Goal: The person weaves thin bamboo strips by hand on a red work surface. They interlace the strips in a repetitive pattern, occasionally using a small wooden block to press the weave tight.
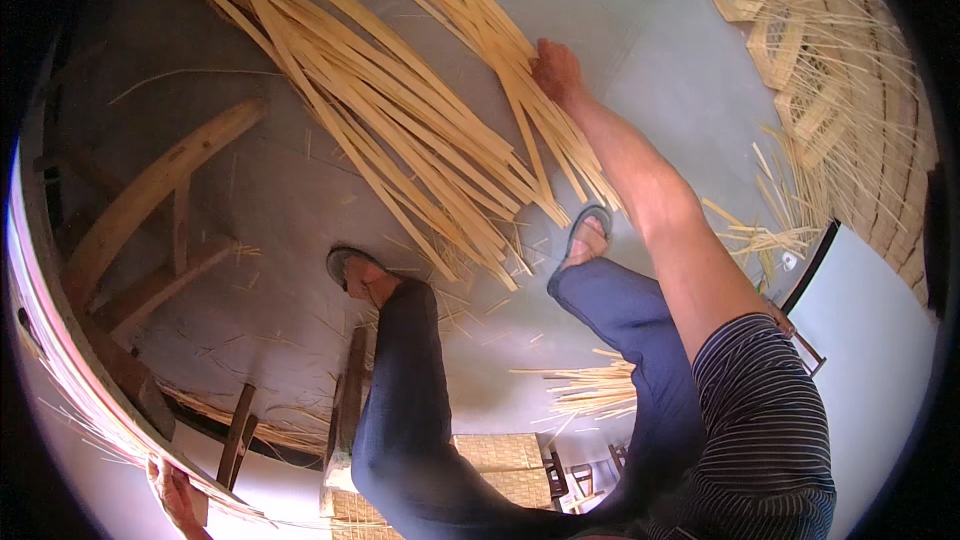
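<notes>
My right hand (558, 75) reaches to the upper middle, its fingers curled on a bundle of long pale bamboo strips (505, 40) lying on the grey floor. A second, wider spread of strips (370, 130) lies just left of that bundle. At the lower left edge my left hand (175, 490) grips long, thin strips (110, 425) that curve along the rim of the view; its fingertips are partly hidden. My two sandalled feet (365, 275) rest on the floor below the bundles.
A curved wooden frame (160, 185) stands at the left. Woven, unfinished pieces with loose ends (760, 50) line the upper right beside a pale panel (860, 360). Short offcuts (575, 390) lie near my legs, and a woven bamboo seat or mat (500, 455) is below.
</notes>
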Demonstrator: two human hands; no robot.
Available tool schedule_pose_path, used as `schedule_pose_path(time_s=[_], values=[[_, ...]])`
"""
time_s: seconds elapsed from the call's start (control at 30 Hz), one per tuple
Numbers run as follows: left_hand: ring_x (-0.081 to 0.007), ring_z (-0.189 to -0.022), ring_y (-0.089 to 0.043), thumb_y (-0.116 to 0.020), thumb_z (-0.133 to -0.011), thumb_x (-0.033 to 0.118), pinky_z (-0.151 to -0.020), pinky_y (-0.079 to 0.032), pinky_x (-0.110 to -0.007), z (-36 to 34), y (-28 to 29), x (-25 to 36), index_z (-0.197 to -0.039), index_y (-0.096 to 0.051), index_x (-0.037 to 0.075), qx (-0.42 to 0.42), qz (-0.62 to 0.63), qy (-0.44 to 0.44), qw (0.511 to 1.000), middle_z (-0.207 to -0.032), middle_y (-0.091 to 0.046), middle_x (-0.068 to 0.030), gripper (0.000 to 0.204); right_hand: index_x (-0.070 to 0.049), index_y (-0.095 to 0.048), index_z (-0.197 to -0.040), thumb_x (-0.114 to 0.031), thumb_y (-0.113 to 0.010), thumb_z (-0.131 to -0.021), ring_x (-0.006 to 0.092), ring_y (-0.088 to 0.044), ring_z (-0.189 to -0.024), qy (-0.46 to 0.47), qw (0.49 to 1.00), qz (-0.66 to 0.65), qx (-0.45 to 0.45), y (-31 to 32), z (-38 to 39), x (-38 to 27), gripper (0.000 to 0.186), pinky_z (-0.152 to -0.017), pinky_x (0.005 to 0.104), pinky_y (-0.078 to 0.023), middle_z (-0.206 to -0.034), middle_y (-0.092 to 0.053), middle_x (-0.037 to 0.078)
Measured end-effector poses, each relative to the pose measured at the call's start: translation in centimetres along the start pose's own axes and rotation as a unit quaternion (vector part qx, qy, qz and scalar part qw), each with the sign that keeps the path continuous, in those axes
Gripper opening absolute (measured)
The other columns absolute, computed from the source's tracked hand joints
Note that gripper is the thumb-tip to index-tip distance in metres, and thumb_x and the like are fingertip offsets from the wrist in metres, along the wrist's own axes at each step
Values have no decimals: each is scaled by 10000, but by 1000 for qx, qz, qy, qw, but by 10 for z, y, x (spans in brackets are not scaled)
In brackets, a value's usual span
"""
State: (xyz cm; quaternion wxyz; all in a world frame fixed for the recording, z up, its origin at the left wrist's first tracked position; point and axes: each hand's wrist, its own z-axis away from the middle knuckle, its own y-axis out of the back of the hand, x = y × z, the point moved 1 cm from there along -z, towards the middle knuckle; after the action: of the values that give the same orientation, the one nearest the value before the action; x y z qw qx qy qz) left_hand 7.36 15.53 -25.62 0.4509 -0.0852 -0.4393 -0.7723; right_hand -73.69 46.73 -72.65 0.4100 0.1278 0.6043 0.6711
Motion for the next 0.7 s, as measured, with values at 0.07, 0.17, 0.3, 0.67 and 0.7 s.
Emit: schedule_pose_path(time_s=[0.07,0.17,0.3,0.67,0.7], values=[[-8,-531,-447,-629,-984,143,-453,-366,-165,-3,19,-3,-1073,-532,133,5,10,-3,1000,-740,-539,64,132,15,-595,-912,-114,-579,-879,488,-600,-877,11,1000,28,-1,-21,-24,-7,134,-745,542,-477,-915,-621,290],[-26,-621,-503,-657,-964,123,-542,-416,-165,-8,31,-7,-1140,-536,126,-76,23,4,997,-815,-588,38,214,-10,-614,-924,-81,-557,-880,458,-620,-924,22,998,62,-20,-28,-33,-5,101,-786,528,-500,-979,-641,247],[-32,-682,-527,-672,-952,106,-616,-439,-156,-1,40,-8,-1181,-532,121,-83,45,14,995,-850,-599,25,268,8,-643,-975,-72,-578,-856,424,-641,-986,-10,988,103,-113,-13,-33,-22,157,-819,498,-529,-1014,-658,237],[-33,-472,-352,-665,-957,157,-445,-309,-214,3,15,-7,-891,-510,142,-53,15,-67,996,-576,-426,65,169,8,-617,-896,-82,-550,-898,324,-685,-818,-23,996,-32,-85,111,-20,-22,112,-718,442,-552,-859,-677,172],[-31,-473,-361,-670,-952,148,-442,-316,-211,0,29,-8,-902,-511,140,-83,25,-58,995,-572,-437,64,168,7,-619,-879,-84,-548,-896,290,-675,-758,-89,981,-130,-112,128,-12,-23,117,-669,421,-540,-810,-667,154]])
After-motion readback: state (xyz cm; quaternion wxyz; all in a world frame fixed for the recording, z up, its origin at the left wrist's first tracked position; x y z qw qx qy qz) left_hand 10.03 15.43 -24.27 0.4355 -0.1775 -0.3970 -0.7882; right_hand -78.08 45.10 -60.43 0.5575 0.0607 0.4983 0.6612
